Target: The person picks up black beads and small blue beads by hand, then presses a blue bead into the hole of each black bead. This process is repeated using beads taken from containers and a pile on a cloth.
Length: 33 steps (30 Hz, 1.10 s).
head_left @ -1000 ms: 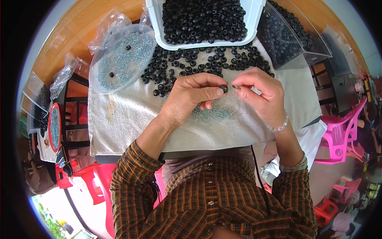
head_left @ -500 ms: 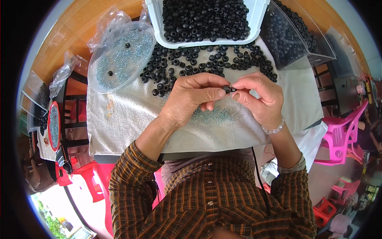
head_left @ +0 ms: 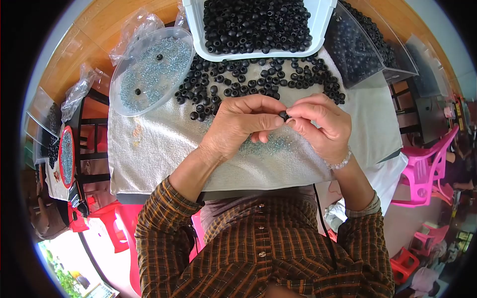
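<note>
Over the middle of a pale towel (head_left: 149,159), my two hands meet at a small round black bead (head_left: 283,115). My left hand (head_left: 238,121) is closed, pinching the bead between thumb and index finger. From the other side, the thumb and index fingertips of my right hand (head_left: 325,124) press together right against the bead; whether they hold anything small there is hidden. Below the hands lies a scatter of tiny clear-blue seed beads (head_left: 271,145). Many loose black beads (head_left: 238,78) cover the towel just beyond my fingers.
A white tub (head_left: 258,55) full of black beads stands at the far side. At the left is a clear oval dish (head_left: 117,102) of blue seed beads with two black ones in it. A transparent bin (head_left: 355,49) of black beads tilts at the right. Crumpled plastic bags (head_left: 136,35) lie far left.
My right hand has moved slightly left, closing in on my left fingertips. Two dark beads showed between the fingers before; now mostly one shows.
</note>
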Each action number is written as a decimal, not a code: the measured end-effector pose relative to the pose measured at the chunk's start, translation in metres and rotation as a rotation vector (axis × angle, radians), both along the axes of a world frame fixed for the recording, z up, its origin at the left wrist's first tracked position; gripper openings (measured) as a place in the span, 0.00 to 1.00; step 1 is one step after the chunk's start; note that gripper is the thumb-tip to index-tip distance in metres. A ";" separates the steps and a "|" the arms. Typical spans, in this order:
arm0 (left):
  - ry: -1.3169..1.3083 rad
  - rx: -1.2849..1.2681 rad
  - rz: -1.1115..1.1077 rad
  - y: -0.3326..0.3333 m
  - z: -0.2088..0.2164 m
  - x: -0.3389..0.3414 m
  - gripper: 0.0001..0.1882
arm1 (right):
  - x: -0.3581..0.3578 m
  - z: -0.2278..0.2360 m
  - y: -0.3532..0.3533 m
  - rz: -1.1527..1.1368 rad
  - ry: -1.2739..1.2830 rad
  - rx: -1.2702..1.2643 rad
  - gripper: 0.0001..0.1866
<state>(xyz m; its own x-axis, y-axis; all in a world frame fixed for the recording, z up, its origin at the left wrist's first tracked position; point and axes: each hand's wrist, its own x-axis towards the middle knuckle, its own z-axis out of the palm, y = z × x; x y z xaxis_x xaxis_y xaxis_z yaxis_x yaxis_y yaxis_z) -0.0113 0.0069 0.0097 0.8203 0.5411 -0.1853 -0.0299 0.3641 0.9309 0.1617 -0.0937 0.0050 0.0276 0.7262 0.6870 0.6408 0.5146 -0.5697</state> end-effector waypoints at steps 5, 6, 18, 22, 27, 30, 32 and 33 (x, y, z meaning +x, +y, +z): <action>-0.017 -0.052 0.019 0.000 -0.002 0.000 0.09 | 0.000 -0.005 0.001 -0.027 -0.033 0.027 0.14; -0.012 -0.067 0.026 0.000 -0.001 0.000 0.09 | 0.000 -0.005 0.001 -0.041 -0.092 0.069 0.15; -0.095 -0.227 0.057 -0.001 -0.005 0.001 0.09 | -0.003 -0.005 0.002 -0.183 -0.350 0.293 0.23; -0.095 -0.299 0.017 -0.003 -0.005 0.001 0.09 | -0.004 -0.007 0.001 -0.216 -0.393 0.326 0.23; -0.140 -0.341 0.021 -0.005 -0.007 0.001 0.09 | -0.010 -0.008 0.003 -0.216 -0.363 0.328 0.18; -0.139 -0.320 0.018 -0.006 -0.005 0.001 0.08 | -0.009 -0.006 0.002 -0.158 -0.360 0.319 0.17; -0.133 -0.298 0.015 -0.007 -0.004 0.001 0.08 | -0.009 -0.008 0.003 -0.143 -0.365 0.329 0.17; -0.120 -0.302 0.027 -0.008 -0.004 0.001 0.08 | -0.009 -0.008 0.003 -0.130 -0.369 0.342 0.16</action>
<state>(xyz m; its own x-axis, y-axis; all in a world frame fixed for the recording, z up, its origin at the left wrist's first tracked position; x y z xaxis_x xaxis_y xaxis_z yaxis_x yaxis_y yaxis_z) -0.0099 -0.0009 0.0055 0.8321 0.4983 -0.2435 -0.1466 0.6211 0.7699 0.1528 -0.0908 -0.0032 -0.1866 0.4655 0.8652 0.8383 0.5347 -0.1069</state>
